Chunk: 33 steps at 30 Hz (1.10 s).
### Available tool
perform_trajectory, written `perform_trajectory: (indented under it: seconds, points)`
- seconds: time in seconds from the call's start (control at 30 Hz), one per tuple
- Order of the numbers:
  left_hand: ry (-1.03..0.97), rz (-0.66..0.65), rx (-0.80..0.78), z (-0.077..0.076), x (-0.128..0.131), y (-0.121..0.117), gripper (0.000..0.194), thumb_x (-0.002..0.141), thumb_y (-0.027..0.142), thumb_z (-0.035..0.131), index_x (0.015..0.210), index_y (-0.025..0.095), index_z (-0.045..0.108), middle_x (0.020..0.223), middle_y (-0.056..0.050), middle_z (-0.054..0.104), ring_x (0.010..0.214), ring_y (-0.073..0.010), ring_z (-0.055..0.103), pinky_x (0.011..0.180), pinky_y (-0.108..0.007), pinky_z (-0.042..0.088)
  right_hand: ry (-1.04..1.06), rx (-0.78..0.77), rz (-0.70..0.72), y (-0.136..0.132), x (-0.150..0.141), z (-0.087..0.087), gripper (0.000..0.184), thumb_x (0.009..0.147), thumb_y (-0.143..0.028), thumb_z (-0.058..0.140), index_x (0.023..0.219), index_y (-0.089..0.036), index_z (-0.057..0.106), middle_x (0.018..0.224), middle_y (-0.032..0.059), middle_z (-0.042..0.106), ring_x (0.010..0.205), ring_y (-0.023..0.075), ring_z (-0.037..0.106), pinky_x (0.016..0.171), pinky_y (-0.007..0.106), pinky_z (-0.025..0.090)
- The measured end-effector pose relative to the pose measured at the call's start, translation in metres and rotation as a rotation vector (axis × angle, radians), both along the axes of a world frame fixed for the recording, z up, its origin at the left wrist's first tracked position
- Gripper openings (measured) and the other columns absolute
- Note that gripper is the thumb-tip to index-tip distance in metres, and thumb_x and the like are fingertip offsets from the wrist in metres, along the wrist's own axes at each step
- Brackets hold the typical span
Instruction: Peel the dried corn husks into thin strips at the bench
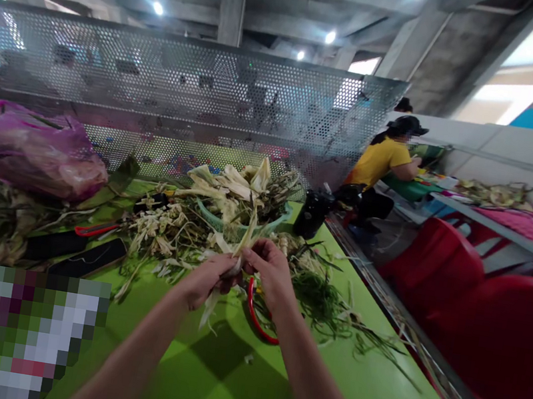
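Observation:
Both hands meet over the middle of the green table [226, 389]. My left hand [210, 280] is closed around the lower part of a pale dried corn husk [246, 240], whose loose strips hang below the fist. Fingertips of my right hand [269, 271] pinch the same husk a little higher, where it points upward. Just under my right hand lie the red handles of a cutting tool [255, 319]; its other end is hidden. Behind the hands stands a pale green basket [215, 220] heaped with dried husks [228, 187].
Dried scraps [165, 227] surround the basket. To the left are a phone [90, 259], a red-handled tool [94, 229] and a purple plastic bag [36, 153]. A dark bottle [313, 212], green strands [319, 299], red chairs [493, 330] and a seated person [384, 161] are rightward. A perforated metal screen [172, 90] borders the back.

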<state>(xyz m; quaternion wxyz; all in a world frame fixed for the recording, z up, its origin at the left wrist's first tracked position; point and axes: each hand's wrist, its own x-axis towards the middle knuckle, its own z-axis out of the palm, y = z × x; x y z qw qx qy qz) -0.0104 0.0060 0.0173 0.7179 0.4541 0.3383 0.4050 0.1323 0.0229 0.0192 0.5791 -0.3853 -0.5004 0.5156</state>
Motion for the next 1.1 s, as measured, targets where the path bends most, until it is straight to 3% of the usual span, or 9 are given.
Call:
perform_trajectory:
  seconds: [0.17, 0.37, 0.5, 0.77, 1.0, 1.1]
  points:
    - [-0.019, 0.004, 0.027, -0.002, -0.002, 0.001, 0.035, 0.082, 0.048, 0.050, 0.080, 0.014, 0.057, 0.054, 0.003, 0.047, 0.040, -0.0041, 0.031, 0.040, -0.018, 0.022, 0.008, 0.040, -0.029, -0.002, 0.000, -0.001, 0.025, 0.065, -0.034, 0.076, 0.073, -0.017, 0.060, 0.059, -0.0031, 0.056, 0.052, 0.0112, 0.050, 0.053, 0.026, 0.041]
    - [0.062, 0.107, 0.014, -0.005, 0.001, 0.000, 0.032, 0.081, 0.048, 0.052, 0.082, 0.016, 0.055, 0.056, -0.001, 0.057, 0.046, -0.0111, 0.050, 0.039, -0.020, 0.035, -0.016, 0.085, -0.062, -0.003, 0.001, 0.002, 0.025, 0.065, -0.033, 0.077, 0.079, -0.020, 0.061, 0.062, -0.0032, 0.059, 0.056, 0.0141, 0.055, 0.058, 0.028, 0.045]
    - [0.053, 0.129, 0.023, -0.006, 0.003, 0.001, 0.030, 0.082, 0.047, 0.050, 0.085, 0.017, 0.055, 0.057, -0.002, 0.060, 0.046, -0.0128, 0.053, 0.042, -0.023, 0.041, -0.031, 0.088, -0.033, -0.007, 0.001, 0.003, 0.025, 0.066, -0.033, 0.077, 0.079, -0.020, 0.060, 0.060, -0.0034, 0.058, 0.055, 0.0134, 0.053, 0.055, 0.026, 0.041]
    - [0.103, 0.153, 0.147, -0.007, 0.000, 0.002, 0.038, 0.083, 0.054, 0.047, 0.076, 0.017, 0.053, 0.055, -0.001, 0.056, 0.043, -0.0104, 0.048, 0.041, -0.021, 0.038, -0.136, 0.171, -0.040, -0.011, -0.001, 0.007, 0.020, 0.066, -0.029, 0.076, 0.075, -0.019, 0.061, 0.068, -0.0031, 0.056, 0.061, 0.0114, 0.050, 0.058, 0.023, 0.039]
    - [0.133, 0.189, 0.099, -0.004, 0.003, 0.002, 0.033, 0.083, 0.049, 0.046, 0.075, 0.018, 0.053, 0.053, 0.000, 0.055, 0.043, -0.0109, 0.048, 0.040, -0.021, 0.038, -0.131, 0.177, 0.064, -0.014, -0.004, 0.006, 0.035, 0.071, -0.027, 0.072, 0.104, -0.025, 0.065, 0.080, -0.0015, 0.063, 0.063, 0.0136, 0.055, 0.060, 0.026, 0.045]
    - [0.130, 0.189, 0.085, -0.002, 0.004, 0.000, 0.032, 0.082, 0.049, 0.047, 0.077, 0.018, 0.053, 0.054, 0.000, 0.057, 0.042, -0.0109, 0.048, 0.041, -0.022, 0.037, -0.165, 0.157, 0.014, -0.012, -0.004, 0.004, 0.037, 0.072, -0.029, 0.070, 0.108, -0.024, 0.062, 0.075, -0.0014, 0.061, 0.062, 0.0147, 0.054, 0.060, 0.027, 0.045]
